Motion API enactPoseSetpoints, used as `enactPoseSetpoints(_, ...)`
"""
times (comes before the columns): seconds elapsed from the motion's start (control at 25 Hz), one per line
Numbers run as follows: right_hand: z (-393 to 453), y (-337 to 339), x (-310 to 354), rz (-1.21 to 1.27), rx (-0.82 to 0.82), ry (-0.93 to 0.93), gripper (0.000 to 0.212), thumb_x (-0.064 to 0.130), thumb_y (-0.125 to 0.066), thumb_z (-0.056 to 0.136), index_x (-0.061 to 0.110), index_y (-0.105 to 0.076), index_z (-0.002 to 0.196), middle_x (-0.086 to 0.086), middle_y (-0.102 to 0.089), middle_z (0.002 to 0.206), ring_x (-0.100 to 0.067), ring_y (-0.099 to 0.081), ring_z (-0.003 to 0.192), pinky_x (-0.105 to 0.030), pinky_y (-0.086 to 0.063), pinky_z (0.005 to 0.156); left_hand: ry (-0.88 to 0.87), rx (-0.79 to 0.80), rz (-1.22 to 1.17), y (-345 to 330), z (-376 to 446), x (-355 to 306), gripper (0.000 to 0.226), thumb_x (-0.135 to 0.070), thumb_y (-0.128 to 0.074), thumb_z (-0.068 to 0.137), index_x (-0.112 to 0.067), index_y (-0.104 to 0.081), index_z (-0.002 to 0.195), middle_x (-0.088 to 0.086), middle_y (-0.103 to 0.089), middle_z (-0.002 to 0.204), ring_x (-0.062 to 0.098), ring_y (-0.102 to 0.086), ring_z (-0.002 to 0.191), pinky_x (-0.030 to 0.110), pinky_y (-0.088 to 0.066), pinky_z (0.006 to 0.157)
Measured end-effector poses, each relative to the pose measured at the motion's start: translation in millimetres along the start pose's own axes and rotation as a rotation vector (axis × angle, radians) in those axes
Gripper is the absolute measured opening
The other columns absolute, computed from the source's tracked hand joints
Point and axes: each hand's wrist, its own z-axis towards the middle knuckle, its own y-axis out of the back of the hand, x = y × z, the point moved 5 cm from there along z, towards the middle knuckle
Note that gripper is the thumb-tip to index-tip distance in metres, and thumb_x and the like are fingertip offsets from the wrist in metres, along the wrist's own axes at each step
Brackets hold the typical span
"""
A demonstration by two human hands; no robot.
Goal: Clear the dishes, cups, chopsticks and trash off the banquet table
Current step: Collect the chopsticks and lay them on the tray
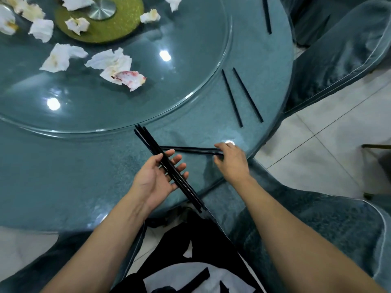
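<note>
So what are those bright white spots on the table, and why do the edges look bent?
Head view: the spots are ceiling lights glaring off the glass turntable and the table, one just beside the right hand. The wide-angle lens bows the table rim and floor tiles. The left hand and its chopsticks stay sharp.

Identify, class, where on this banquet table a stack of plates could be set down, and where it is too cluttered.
Free: the table's outer ring left of the left hand, up to the glass turntable's rim, and the turntable's near-right part. Crowded: crumpled napkins upper left; a chopstick pair on the right ring; the bundle and right hand at the near edge.
</note>
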Motion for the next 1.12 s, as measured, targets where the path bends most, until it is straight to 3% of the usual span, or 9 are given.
enactPoseSetpoints(0.16, 14.8, -11.2, -0.6, -0.091, 0.013, 0.056, 0.041, 0.030, -0.062, 0.097, 0.027, -0.059, 0.138, 0.002, -0.061, 0.134, -0.025, -0.051, 0.126, -0.039, -0.036, 0.103, -0.007, -0.036, -0.023, 1.7, 4.4, -0.4, 0.028, -0.027, -0.045, 0.100, -0.014, -0.068, 0.109, 0.007, -0.074, 0.097, 0.025, -0.072, 0.082, 0.046, -0.058, 0.082)
enactPoseSetpoints(0.4, 20.7, -17.5, 4.0, -0.215, 0.047, 0.064, 0.025, 0.031, -0.061, 0.096, 0.026, -0.065, 0.121, 0.000, -0.063, 0.118, -0.026, -0.053, 0.116, -0.039, -0.033, 0.098, -0.022, -0.057, -0.054, 9.8, 4.1, -2.4, 0.029, -0.027, -0.045, 0.101, -0.012, -0.066, 0.112, 0.009, -0.073, 0.100, 0.026, -0.073, 0.082, 0.045, -0.060, 0.079)
enactPoseSetpoints(0.72, 17.5, -21.9, 1.7, -0.119, 0.142, -0.068, 0.014, 0.035, -0.069, 0.093, 0.024, -0.069, 0.102, 0.000, -0.067, 0.106, -0.024, -0.058, 0.110, -0.040, -0.036, 0.100, -0.034, -0.049, -0.062, 15.3, -1.7, -4.4, 0.030, -0.028, -0.044, 0.102, -0.012, -0.065, 0.117, 0.010, -0.073, 0.103, 0.026, -0.073, 0.084, 0.046, -0.060, 0.080)
enactPoseSetpoints(0.92, 5.6, -25.8, 6.3, -0.144, 0.142, -0.091, 0.013, 0.032, -0.062, 0.097, 0.022, -0.069, 0.092, -0.001, -0.068, 0.095, -0.025, -0.063, 0.100, -0.040, -0.037, 0.098, -0.035, -0.053, -0.036, 17.7, -7.6, -3.5, 0.031, -0.028, -0.044, 0.102, -0.012, -0.065, 0.118, 0.009, -0.073, 0.104, 0.025, -0.072, 0.085, 0.045, -0.060, 0.081)
enactPoseSetpoints(1.12, -19.0, -18.8, 16.2, 0.045, 0.159, -0.130, 0.018, 0.034, -0.060, 0.098, 0.023, -0.064, 0.085, 0.003, -0.068, 0.091, -0.022, -0.063, 0.095, -0.042, -0.035, 0.100, -0.035, -0.031, -0.009, 18.2, -12.6, -3.8, 0.029, -0.027, -0.044, 0.102, -0.012, -0.066, 0.115, 0.009, -0.073, 0.101, 0.025, -0.072, 0.085, 0.045, -0.059, 0.083)
